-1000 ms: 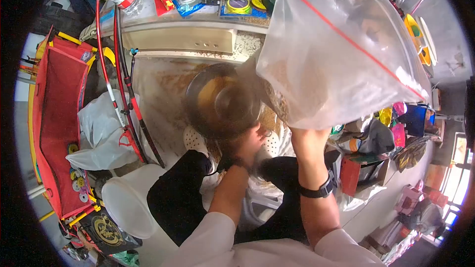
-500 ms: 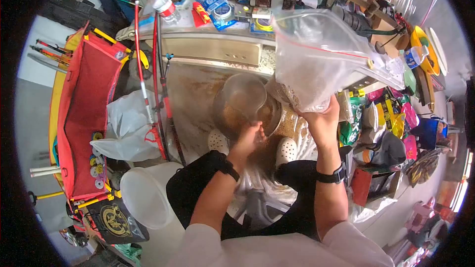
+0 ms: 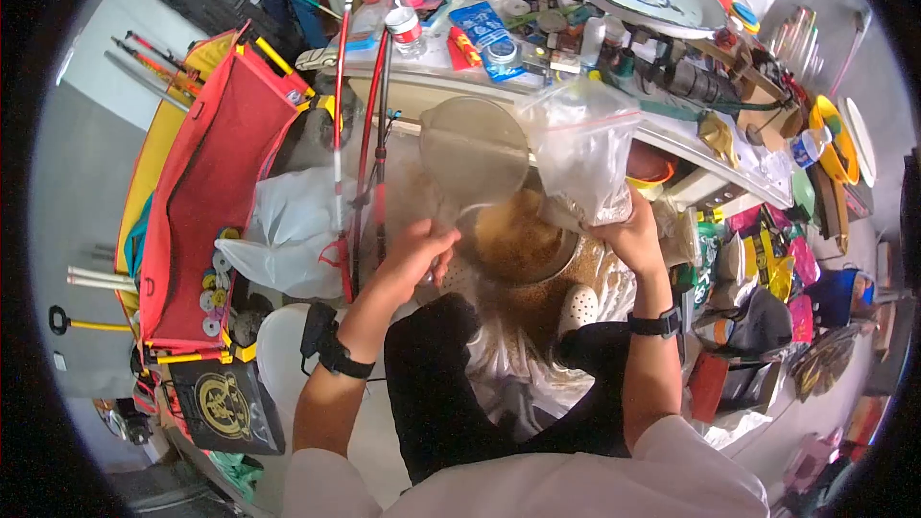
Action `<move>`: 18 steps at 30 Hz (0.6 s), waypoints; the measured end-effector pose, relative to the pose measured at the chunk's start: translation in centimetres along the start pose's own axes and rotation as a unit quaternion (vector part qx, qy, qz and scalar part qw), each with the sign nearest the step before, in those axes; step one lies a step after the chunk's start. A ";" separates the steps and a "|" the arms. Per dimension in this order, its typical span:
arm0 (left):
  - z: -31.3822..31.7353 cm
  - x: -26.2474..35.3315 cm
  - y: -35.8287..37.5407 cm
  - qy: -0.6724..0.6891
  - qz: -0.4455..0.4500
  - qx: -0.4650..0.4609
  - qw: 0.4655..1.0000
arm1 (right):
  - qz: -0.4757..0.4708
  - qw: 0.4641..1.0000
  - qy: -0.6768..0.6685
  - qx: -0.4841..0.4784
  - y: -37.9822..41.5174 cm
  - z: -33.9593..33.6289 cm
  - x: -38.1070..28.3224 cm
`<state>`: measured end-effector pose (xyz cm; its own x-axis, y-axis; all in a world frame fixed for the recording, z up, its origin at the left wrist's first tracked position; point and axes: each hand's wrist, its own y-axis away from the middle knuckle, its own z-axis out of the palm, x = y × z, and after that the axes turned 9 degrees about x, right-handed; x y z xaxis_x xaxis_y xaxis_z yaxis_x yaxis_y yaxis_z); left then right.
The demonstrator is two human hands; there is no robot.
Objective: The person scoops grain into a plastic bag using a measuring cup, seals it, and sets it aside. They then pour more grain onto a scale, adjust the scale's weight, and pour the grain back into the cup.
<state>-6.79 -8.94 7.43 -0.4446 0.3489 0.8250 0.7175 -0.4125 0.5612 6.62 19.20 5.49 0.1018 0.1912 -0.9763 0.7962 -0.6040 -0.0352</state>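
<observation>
Left hand (image 3: 414, 247) is closed around the handle of a clear scoop (image 3: 473, 151), lifted up and tilted at 12 o'clock from the hand, just above the metal bowl (image 3: 518, 247). The scoop looks empty, or nearly so.

Right hand (image 3: 628, 233) grips the bottom corner of a clear plastic bag (image 3: 580, 158), held upright at 11 o'clock from that hand, its lower end over the bowl's 2 o'clock rim.

Progress, as I read it: the bowl sits on the floor between the person's feet and holds a good layer of brown grain; a small amount of grain shows in the bag's bottom (most of the bag looks slack), so the transfer seems mostly done.

Hard to tell:
- whether grain is flowing right now, since the bag mouth isn't visible
- exact fill of the bowl, as scoop and bag cover its far rim
- the counter (image 3: 460, 86) clutter, which is too small to identify
- loose grain on the floor around the bowl, which is blurred
</observation>
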 end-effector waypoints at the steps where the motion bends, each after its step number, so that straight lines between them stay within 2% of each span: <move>1: 0.1 -0.1 0.9 -0.006 0.005 -0.005 1.000 | 0.006 0.999 0.003 -0.032 0.1 0.0 -0.1; 4: 1.2 -2.7 0.8 0.044 0.036 -0.029 0.998 | 0.000 0.994 -0.005 -0.105 0.3 -0.1 0.2; 8: 3.4 -5.0 -0.2 0.054 0.045 -0.024 0.997 | -0.005 0.983 0.089 -0.161 0.3 -0.8 0.2; 9: 3.8 -5.1 -0.2 0.050 0.024 -0.012 0.998 | 0.008 0.980 0.091 -0.175 0.3 -1.1 0.0; 13: 4.8 -6.7 -1.6 0.066 0.012 -0.022 0.997 | 0.086 0.978 0.072 -0.176 0.3 -1.9 -0.2; 16: 5.2 -6.7 -2.1 0.033 0.046 -0.035 0.998 | 0.106 0.975 0.118 -0.154 0.2 -1.9 -0.8; 18: 5.8 -6.4 -2.4 -0.042 0.078 -0.020 0.996 | 0.094 0.971 0.150 -0.164 0.0 -2.0 -0.3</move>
<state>-2.52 -5.28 0.46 -0.2810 0.3463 0.8950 0.7515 -0.5006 0.4297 7.81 20.73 6.22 0.3937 0.3468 -0.8513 0.8884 -0.3814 0.2555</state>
